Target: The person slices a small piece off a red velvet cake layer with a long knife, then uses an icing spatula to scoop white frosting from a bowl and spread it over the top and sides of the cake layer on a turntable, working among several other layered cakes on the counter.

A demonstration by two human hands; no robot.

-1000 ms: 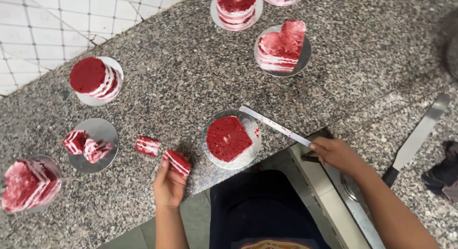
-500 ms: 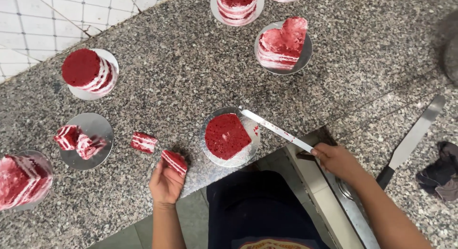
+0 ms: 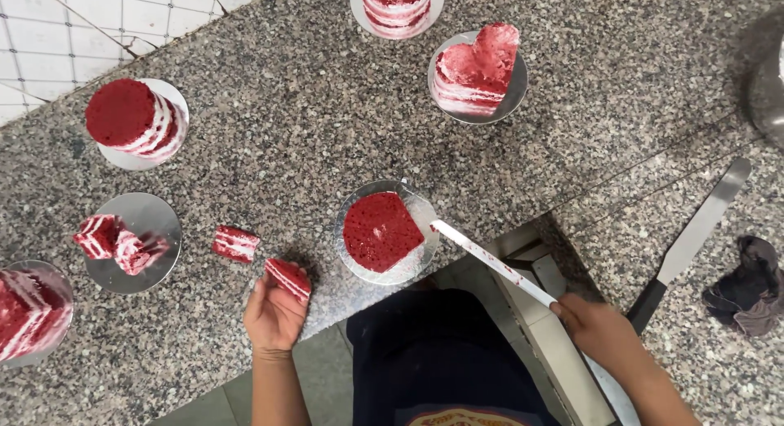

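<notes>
At counter edge: left hand w/ cake slice, right hand w/ knife.

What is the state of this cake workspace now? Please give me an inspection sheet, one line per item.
Surface: speckled granite counter, crumbs not discernible.
Job's things: red cake on a round board; long knife, its tip at that cake's right edge; cut cake slice.
Clutter: second slice lying loose; board of offcuts; round layered cake; heart-shaped cake; more cakes cut off at the top and left edges; palette knife; dark cloth.
Grippers: left hand holds the cut cake slice; right hand grips the long knife's handle.
Cables: nothing seen.
Surroundings: white tiled floor beyond the counter.
</notes>
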